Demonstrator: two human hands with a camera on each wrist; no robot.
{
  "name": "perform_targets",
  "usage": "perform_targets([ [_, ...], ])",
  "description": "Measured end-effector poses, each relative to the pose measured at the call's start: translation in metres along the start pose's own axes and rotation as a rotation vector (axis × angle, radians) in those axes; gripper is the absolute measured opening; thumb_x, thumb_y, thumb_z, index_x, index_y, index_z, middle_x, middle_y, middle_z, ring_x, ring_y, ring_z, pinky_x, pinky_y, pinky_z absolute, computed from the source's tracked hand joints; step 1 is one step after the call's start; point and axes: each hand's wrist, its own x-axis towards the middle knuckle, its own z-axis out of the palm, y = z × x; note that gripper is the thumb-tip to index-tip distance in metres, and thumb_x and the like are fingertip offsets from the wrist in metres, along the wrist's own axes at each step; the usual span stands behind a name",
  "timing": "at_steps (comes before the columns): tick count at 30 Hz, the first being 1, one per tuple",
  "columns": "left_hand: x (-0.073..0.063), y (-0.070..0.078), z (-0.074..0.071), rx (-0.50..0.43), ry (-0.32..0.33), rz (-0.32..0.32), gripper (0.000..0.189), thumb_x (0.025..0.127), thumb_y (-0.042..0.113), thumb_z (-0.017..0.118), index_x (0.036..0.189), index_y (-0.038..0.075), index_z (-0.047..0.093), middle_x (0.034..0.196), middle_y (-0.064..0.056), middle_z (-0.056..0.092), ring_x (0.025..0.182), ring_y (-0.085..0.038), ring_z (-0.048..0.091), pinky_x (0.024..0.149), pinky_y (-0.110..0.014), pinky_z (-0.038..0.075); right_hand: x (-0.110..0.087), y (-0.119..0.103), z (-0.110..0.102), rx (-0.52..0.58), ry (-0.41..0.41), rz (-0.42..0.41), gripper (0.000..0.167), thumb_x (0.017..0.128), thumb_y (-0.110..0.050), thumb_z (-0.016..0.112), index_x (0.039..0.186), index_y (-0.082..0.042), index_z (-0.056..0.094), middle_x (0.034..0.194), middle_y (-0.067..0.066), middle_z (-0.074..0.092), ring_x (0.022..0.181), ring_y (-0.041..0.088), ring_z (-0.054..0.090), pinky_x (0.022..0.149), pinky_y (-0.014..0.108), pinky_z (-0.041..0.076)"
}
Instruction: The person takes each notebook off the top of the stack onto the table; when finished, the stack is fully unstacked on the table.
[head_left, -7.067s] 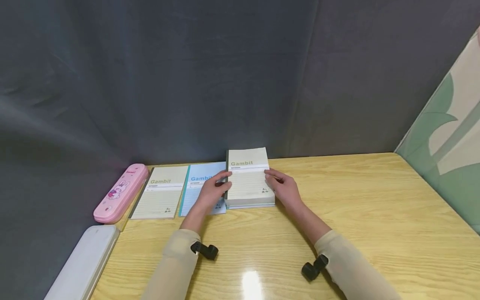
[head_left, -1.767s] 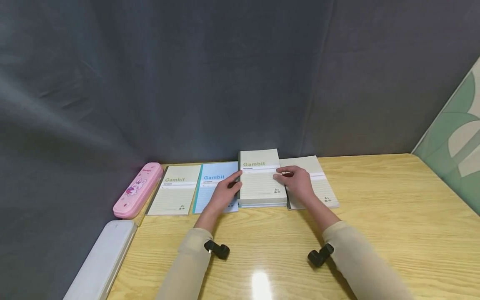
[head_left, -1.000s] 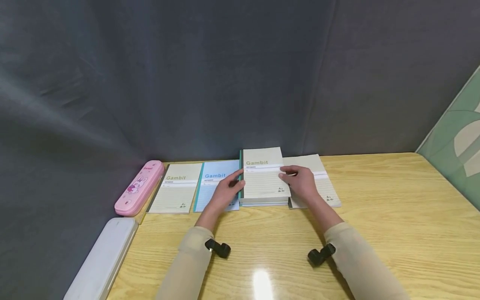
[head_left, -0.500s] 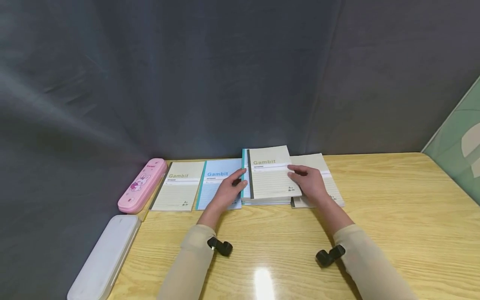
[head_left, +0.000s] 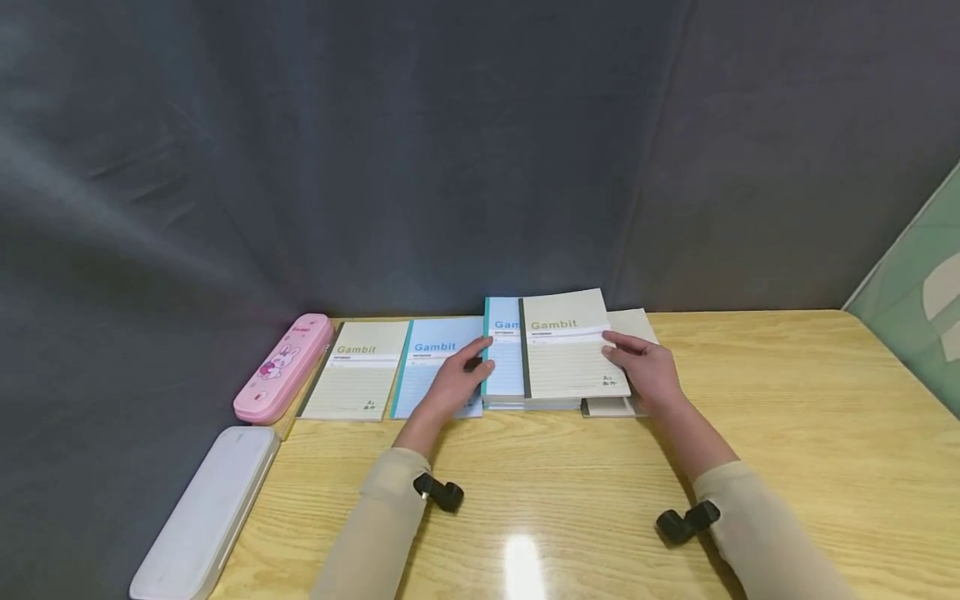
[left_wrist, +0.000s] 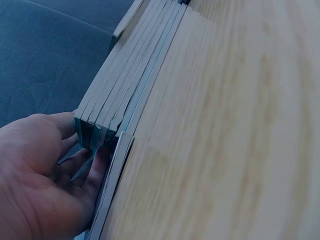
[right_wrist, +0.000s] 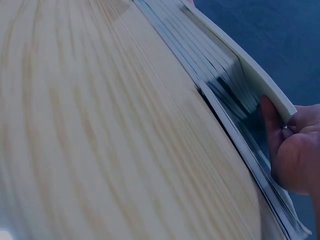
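Observation:
My right hand [head_left: 651, 373] pinches a cream Gambit notebook [head_left: 573, 360] by its right edge, thumb on top and a finger beneath. This notebook overlaps the top of a notebook stack [head_left: 504, 367], whose uppermost cover is blue with a teal spine. In the right wrist view the held notebook [right_wrist: 250, 62] tilts up from the stack. My left hand [head_left: 452, 385] rests its fingertips against the stack's spine side; its fingers [left_wrist: 95, 172] touch the spines in the left wrist view. Another cream notebook [head_left: 633, 321] lies flat at right, partly hidden below the held one.
Left of the stack lie a blue notebook [head_left: 435, 367] and a cream notebook [head_left: 356, 375], side by side. A pink pencil case [head_left: 283, 367] and a white case [head_left: 206, 512] stand at the table's left edge. A dark curtain [head_left: 480, 150] hangs behind.
The top cream notebook has slid rightward off the stack in my right hand, uncovering a blue one. My left hand stays at the spines. Since the oldest frame, a cream notebook lies at right.

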Motion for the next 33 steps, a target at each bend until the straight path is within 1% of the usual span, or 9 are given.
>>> perform_targets([
  [5, -0.003, 0.002, 0.000, 0.003, -0.009, -0.013, 0.049, 0.107, 0.027, 0.054, 0.155, 0.021, 0.045, 0.163, -0.005, 0.032, 0.142, -0.030, 0.040, 0.114, -0.047, 0.036, -0.005, 0.002, -0.022, 0.210, 0.018, 0.054, 0.042, 0.095, -0.012, 0.074, 0.136, -0.003, 0.065, 0.103, -0.011, 0.068, 0.079, 0.004, 0.066, 0.068, 0.021, 0.057],
  [14, -0.002, -0.001, 0.001, 0.001, -0.001, -0.032, 0.050, 0.106, 0.028, 0.056, 0.155, 0.023, 0.045, 0.163, -0.003, 0.032, 0.143, -0.028, 0.039, 0.115, -0.046, 0.035, -0.011, 0.010, -0.070, 0.333, 0.049, 0.101, 0.044, 0.091, -0.012, 0.078, 0.134, -0.011, 0.069, 0.122, -0.005, 0.060, 0.089, 0.002, 0.065, 0.075, 0.019, 0.057],
  [18, -0.002, -0.001, 0.001, 0.012, -0.003, -0.039, 0.050, 0.106, 0.029, 0.056, 0.155, 0.024, 0.045, 0.163, -0.001, 0.032, 0.143, -0.027, 0.039, 0.115, -0.045, 0.035, -0.012, 0.016, -0.086, 0.358, 0.054, 0.068, 0.035, 0.090, -0.009, 0.078, 0.125, -0.011, 0.074, 0.114, -0.010, 0.066, 0.086, 0.002, 0.067, 0.072, 0.020, 0.057],
  [22, -0.003, 0.000, 0.000, 0.008, -0.005, -0.038, 0.050, 0.107, 0.029, 0.055, 0.155, 0.024, 0.045, 0.163, -0.001, 0.032, 0.143, -0.027, 0.038, 0.115, -0.045, 0.035, -0.013, 0.019, -0.101, 0.315, 0.059, 0.039, 0.028, 0.090, -0.008, 0.078, 0.117, -0.012, 0.078, 0.098, -0.017, 0.072, 0.078, 0.003, 0.068, 0.065, 0.019, 0.057],
  [25, -0.003, 0.001, 0.000, 0.005, -0.004, -0.038, 0.049, 0.107, 0.029, 0.055, 0.155, 0.025, 0.045, 0.163, -0.001, 0.032, 0.144, -0.027, 0.038, 0.115, -0.045, 0.035, -0.011, 0.021, -0.112, 0.238, 0.079, 0.054, 0.028, 0.090, -0.010, 0.079, 0.118, -0.013, 0.078, 0.099, -0.019, 0.070, 0.078, 0.002, 0.066, 0.065, 0.019, 0.056],
  [27, -0.003, 0.000, 0.000, 0.004, -0.003, -0.036, 0.049, 0.107, 0.029, 0.055, 0.155, 0.024, 0.045, 0.163, -0.001, 0.032, 0.144, -0.027, 0.038, 0.115, -0.045, 0.035, -0.009, 0.022, -0.119, 0.105, 0.097, 0.065, 0.033, 0.092, -0.018, 0.078, 0.124, -0.014, 0.075, 0.109, -0.016, 0.068, 0.083, -0.001, 0.062, 0.067, 0.017, 0.055],
  [29, -0.002, 0.000, 0.000, 0.005, -0.004, -0.034, 0.050, 0.107, 0.029, 0.055, 0.155, 0.024, 0.045, 0.163, -0.001, 0.032, 0.144, -0.027, 0.038, 0.115, -0.045, 0.035, -0.008, 0.023, -0.126, -0.058, 0.110, 0.073, 0.040, 0.094, -0.026, 0.075, 0.132, -0.014, 0.070, 0.126, -0.004, 0.066, 0.090, -0.002, 0.057, 0.069, 0.013, 0.053],
  [31, -0.002, 0.000, 0.000, 0.005, -0.005, -0.026, 0.050, 0.107, 0.028, 0.055, 0.155, 0.023, 0.045, 0.163, -0.001, 0.031, 0.144, -0.027, 0.038, 0.115, -0.045, 0.035, -0.006, 0.023, -0.131, -0.203, 0.114, 0.073, 0.049, 0.096, -0.034, 0.072, 0.140, -0.013, 0.064, 0.144, 0.008, 0.056, 0.099, -0.001, 0.054, 0.072, 0.011, 0.051],
  [33, -0.001, -0.001, 0.000, 0.008, -0.005, -0.025, 0.050, 0.107, 0.029, 0.055, 0.155, 0.024, 0.045, 0.163, 0.000, 0.031, 0.144, -0.027, 0.039, 0.115, -0.045, 0.035, -0.005, 0.023, -0.136, -0.293, 0.108, 0.067, 0.055, 0.098, -0.038, 0.069, 0.143, -0.009, 0.059, 0.153, 0.019, 0.045, 0.112, 0.005, 0.053, 0.075, 0.009, 0.048],
])
